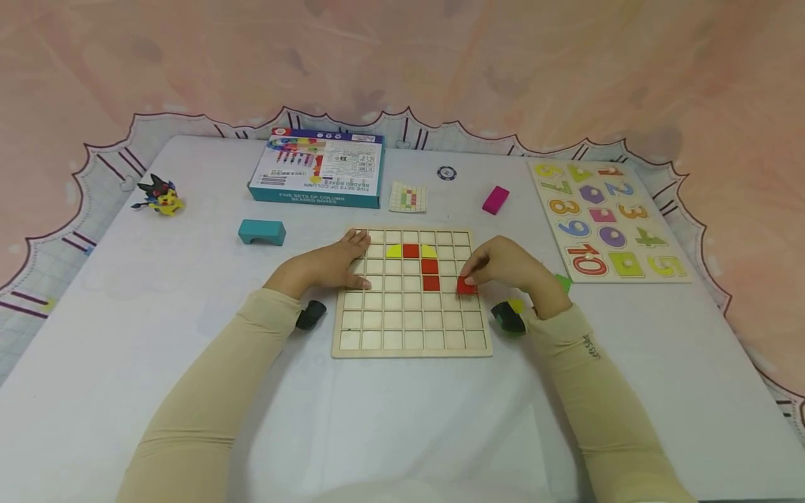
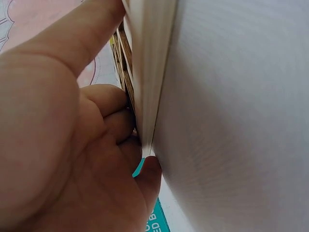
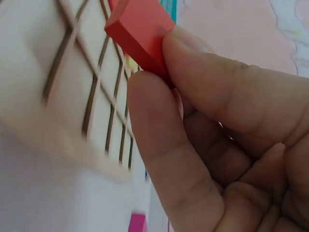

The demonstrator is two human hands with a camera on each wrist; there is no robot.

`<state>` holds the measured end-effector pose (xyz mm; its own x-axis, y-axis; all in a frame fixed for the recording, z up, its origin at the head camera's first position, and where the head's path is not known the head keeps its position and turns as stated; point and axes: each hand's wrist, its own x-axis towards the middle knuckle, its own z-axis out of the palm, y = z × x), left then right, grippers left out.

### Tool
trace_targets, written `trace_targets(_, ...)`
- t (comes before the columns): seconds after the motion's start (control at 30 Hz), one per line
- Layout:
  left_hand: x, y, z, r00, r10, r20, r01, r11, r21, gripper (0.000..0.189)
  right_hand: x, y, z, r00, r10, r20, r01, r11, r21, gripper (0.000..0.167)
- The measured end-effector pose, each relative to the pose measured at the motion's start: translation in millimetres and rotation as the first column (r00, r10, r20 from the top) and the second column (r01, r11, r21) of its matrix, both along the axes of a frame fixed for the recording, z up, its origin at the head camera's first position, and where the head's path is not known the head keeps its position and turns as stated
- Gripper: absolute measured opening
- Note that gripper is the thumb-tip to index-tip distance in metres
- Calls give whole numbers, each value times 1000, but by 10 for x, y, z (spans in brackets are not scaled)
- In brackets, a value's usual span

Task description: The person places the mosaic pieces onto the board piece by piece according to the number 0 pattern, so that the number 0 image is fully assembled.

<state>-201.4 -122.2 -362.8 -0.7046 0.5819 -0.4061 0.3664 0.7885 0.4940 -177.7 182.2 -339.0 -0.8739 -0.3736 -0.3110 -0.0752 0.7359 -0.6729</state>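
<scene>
A wooden grid board (image 1: 411, 353) lies in front of me in the head view. Its upper cells hold several red square tiles (image 1: 430, 267), with a yellow rounded piece (image 1: 394, 251) at either end of the top row. Over the board's right edge, my right hand (image 1: 506, 264) pinches a red square tile (image 1: 466, 286) between thumb and fingertip; the right wrist view shows this tile (image 3: 140, 34) tilted above the grid. My left hand (image 1: 321, 267) rests on the board's left edge, thumb and fingers spread along it. In the left wrist view its fingers (image 2: 113, 99) touch the board's side.
Behind the board are a pattern card (image 1: 408, 198), a boxed bead set (image 1: 317, 171), a poker chip (image 1: 446, 172) and a magenta block (image 1: 495, 200). A number puzzle (image 1: 613, 223) lies to the right. At left are a teal block (image 1: 261, 231) and a small figurine (image 1: 160, 195).
</scene>
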Motion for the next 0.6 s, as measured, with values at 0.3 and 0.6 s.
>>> trace_targets(0.3,-1,-14,-4,1000,-2,-8,3,1000,4,93,8,-333,-72,998,52,40,-52,999,14,7)
trace_targets(0.6,-3,-14,-4,1000,-1,-13,1,1000,0,93,39,-476,-146,996,84,30,-86,995,55,7)
